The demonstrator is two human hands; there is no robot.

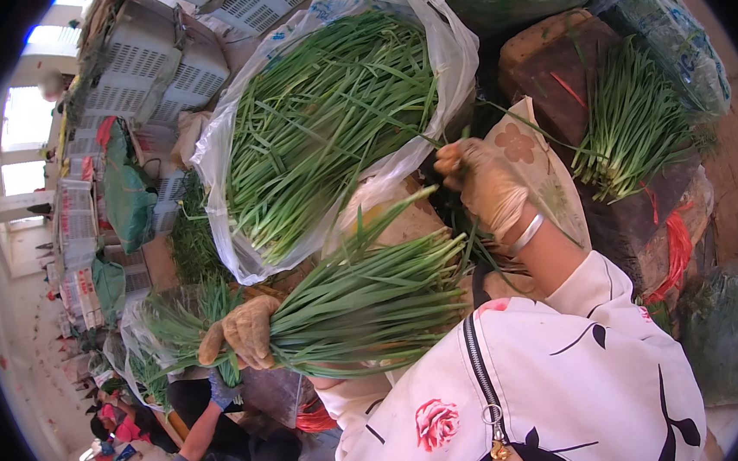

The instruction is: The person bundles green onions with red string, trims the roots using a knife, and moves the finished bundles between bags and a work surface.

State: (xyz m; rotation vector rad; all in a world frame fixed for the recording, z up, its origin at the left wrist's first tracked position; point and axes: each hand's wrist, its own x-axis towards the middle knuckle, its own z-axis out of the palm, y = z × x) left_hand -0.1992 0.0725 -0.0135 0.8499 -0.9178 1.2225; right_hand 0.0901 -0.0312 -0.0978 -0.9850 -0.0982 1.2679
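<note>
My left hand (244,334), in a soiled tan glove, grips a thick bunch of garlic chives (368,302) by its leafy end. The pale cut ends point right, in front of my chest. Up and to the right, my right hand (489,185) wears a thin, stained glove with a silver bracelet at the wrist. Its fingers are curled around thin green leaf blades, partly hidden by the fingers. Just beyond both hands, a large clear plastic bag (458,48) stands wide, full of loose garlic chives (334,116).
A sheaf of chives (633,118) lies at right on a dark covered block (556,47), near red twine (673,258). Stacked white plastic crates (134,60) stand at upper left. A co-worker's blue-gloved hand (224,390) is close below my left hand, by another bag of greens (137,340).
</note>
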